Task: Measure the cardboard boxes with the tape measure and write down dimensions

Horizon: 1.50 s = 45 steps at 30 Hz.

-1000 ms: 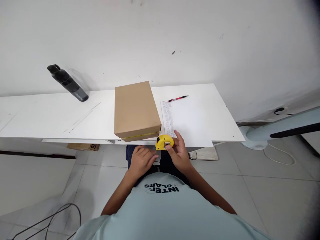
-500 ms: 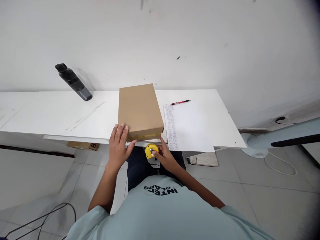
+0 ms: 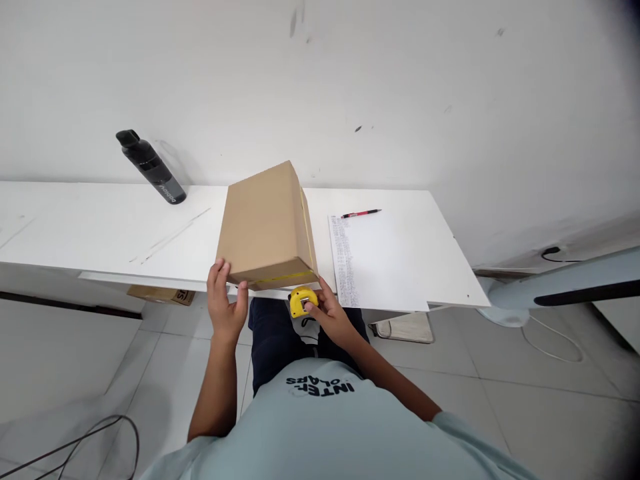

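Observation:
A brown cardboard box [image 3: 263, 223] sits at the front edge of the white table [image 3: 400, 260], turned at an angle. A yellow measuring tape strip [image 3: 285, 277] runs along its front face and on along its right side. My left hand [image 3: 226, 307] grips the front left corner, fingers at the left side and thumb against the front. In my right hand [image 3: 333, 313] is the yellow tape measure [image 3: 301, 302], just below the box's front right corner. Its fingertips reach up near that corner; whether they pinch the strip cannot be told.
Right of the box lies a sheet of paper [image 3: 385, 267] with handwriting down its left side, a red and black pen [image 3: 361, 213] at its top. A black bottle [image 3: 153, 170] stands at the back left. The wall [image 3: 320, 80] rises directly behind the table.
The box has turned, so its right side with the yellow strip now shows. My left hand has shifted left and down with its corner. My right hand still holds the tape measure.

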Each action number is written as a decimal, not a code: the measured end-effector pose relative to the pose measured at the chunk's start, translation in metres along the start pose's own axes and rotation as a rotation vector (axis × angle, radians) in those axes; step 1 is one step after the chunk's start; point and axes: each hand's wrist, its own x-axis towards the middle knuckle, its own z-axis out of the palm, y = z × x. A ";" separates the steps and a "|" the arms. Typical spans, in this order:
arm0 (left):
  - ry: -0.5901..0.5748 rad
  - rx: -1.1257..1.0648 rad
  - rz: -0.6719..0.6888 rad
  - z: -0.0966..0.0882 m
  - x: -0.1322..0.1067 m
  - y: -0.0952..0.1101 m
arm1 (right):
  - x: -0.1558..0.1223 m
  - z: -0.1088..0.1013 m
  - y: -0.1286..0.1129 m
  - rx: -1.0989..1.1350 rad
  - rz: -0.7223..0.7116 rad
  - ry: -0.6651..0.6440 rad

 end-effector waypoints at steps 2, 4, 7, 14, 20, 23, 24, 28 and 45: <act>0.005 -0.050 -0.119 -0.004 -0.003 -0.007 | -0.003 0.001 -0.006 0.003 -0.040 -0.020; -0.006 -0.120 -0.244 -0.006 -0.009 -0.013 | -0.006 0.004 -0.014 0.021 -0.087 -0.064; -0.022 -0.216 -0.352 -0.002 -0.025 -0.021 | -0.007 0.008 -0.027 0.076 -0.101 -0.188; -0.165 -0.495 -0.600 0.018 -0.087 -0.019 | -0.002 0.004 -0.052 0.115 -0.102 -0.273; -0.235 -0.460 -0.598 0.015 -0.095 -0.004 | -0.001 -0.011 -0.059 0.103 -0.070 -0.249; -0.318 -0.261 -0.437 0.010 -0.076 -0.001 | -0.005 -0.012 -0.064 0.122 -0.034 -0.218; -0.339 -0.190 -0.363 0.007 -0.068 0.000 | -0.006 -0.011 -0.065 0.133 -0.023 -0.210; -0.327 -0.094 -0.057 -0.009 -0.039 0.019 | -0.016 -0.007 -0.071 0.144 -0.017 -0.192; -0.315 -0.182 0.244 -0.005 -0.025 0.077 | -0.025 0.007 -0.054 0.313 0.052 -0.129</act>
